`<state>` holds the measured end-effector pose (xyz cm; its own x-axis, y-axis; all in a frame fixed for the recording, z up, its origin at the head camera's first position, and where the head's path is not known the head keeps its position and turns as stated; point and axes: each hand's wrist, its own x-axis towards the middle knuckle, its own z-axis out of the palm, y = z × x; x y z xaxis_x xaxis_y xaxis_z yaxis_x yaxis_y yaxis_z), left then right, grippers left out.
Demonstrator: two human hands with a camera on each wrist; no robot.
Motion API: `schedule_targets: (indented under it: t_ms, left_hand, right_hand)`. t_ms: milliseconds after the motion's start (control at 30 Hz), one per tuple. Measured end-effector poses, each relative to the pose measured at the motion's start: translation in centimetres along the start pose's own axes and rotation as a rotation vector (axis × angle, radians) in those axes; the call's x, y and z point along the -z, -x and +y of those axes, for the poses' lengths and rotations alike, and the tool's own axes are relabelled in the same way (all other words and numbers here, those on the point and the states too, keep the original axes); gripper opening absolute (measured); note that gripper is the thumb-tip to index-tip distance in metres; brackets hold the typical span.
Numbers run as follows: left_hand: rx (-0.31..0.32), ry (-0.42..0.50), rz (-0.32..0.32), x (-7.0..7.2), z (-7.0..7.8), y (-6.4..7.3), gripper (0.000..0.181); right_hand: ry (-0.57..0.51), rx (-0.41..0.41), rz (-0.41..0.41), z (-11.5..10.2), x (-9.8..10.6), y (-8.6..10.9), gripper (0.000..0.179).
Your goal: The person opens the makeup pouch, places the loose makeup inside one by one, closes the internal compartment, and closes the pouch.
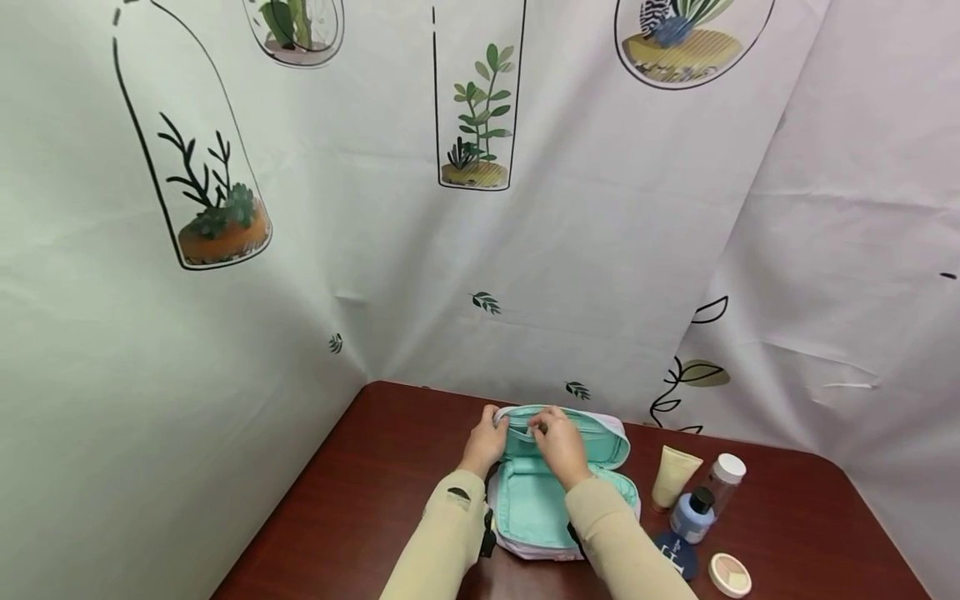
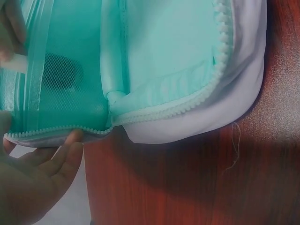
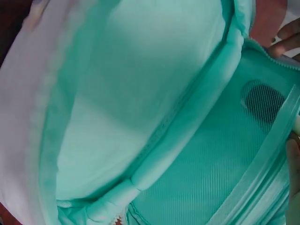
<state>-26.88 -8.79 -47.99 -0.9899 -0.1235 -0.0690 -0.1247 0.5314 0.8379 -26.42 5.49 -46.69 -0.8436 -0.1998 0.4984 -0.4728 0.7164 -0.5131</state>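
Observation:
A cosmetic bag (image 1: 532,510), lilac outside and mint green inside, lies unzipped on the table with its lid raised at the back. My left hand (image 1: 482,442) grips the left edge of the lid, thumb inside and fingers outside in the left wrist view. At the top of the lid's mesh pocket (image 2: 77,105), my right hand (image 1: 562,446) pinches a small white object (image 2: 15,63), whose kind I cannot tell. Behind the mesh sits a dark round thing (image 3: 265,103). The bag's main compartment shows bare lining.
Right of the bag stand a cream tube (image 1: 672,477), a blue bottle with black cap (image 1: 692,517) and a clear white-capped bottle (image 1: 726,477). Nearer lie a dark blue round item (image 1: 677,554) and a round compact palette (image 1: 730,575). A printed cloth (image 1: 562,275) hangs behind the table.

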Motion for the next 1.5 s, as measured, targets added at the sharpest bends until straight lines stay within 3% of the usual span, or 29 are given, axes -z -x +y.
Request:
schedule_targets:
  t_ms: [267,433,633,733,867,967,1067,1167,1233,1367,1500]
  left_hand:
    - [-0.008,0.021,-0.017,-0.5,0.0,0.1,0.028]
    - [-0.018,0.03,-0.032,-0.7,0.2,0.1,0.027]
    - [-0.017,0.032,-0.048,-0.8,0.7,0.2,0.026]
    - [-0.01,0.037,-0.051,-0.9,1.0,0.3,0.026]
    - [-0.002,0.048,-0.066,-1.2,1.1,0.3,0.029]
    - [-0.001,0.072,-0.065,-1.5,1.0,0.3,0.039]
    - [0.006,0.091,-0.054,-1.7,0.9,0.5,0.052]
    - [0.02,0.077,-0.02,-1.8,1.0,0.7,0.057]
    - [0.029,0.042,0.015,-1.9,1.1,0.8,0.06]
    - [0.051,-0.006,0.078,-1.9,1.1,1.0,0.064]
    - [0.07,0.001,0.097,-1.9,1.1,1.0,0.065]
  right_hand:
    - [-0.022,-0.049,0.024,0.2,-0.6,0.4,0.008]
    - [0.003,-0.067,-0.047,0.1,-0.6,0.9,0.017]
    - [0.226,0.013,-0.182,0.1,-0.3,1.5,0.035]
    - [0.338,0.073,-0.167,0.2,-0.3,1.7,0.036]
    - [0.404,0.099,-0.124,0.7,-0.4,2.1,0.036]
    - [0.441,0.095,-0.157,1.1,-0.5,2.4,0.042]
    - [0.392,0.044,-0.26,1.5,-0.6,2.9,0.055]
    - [0.26,-0.031,-0.365,1.7,-0.5,3.5,0.068]
    - [0.18,-0.042,-0.389,1.7,-0.4,3.9,0.07]
    - [0.115,0.049,-0.311,1.6,0.5,3.9,0.059]
    - [0.077,0.079,-0.222,2.0,3.4,3.2,0.028]
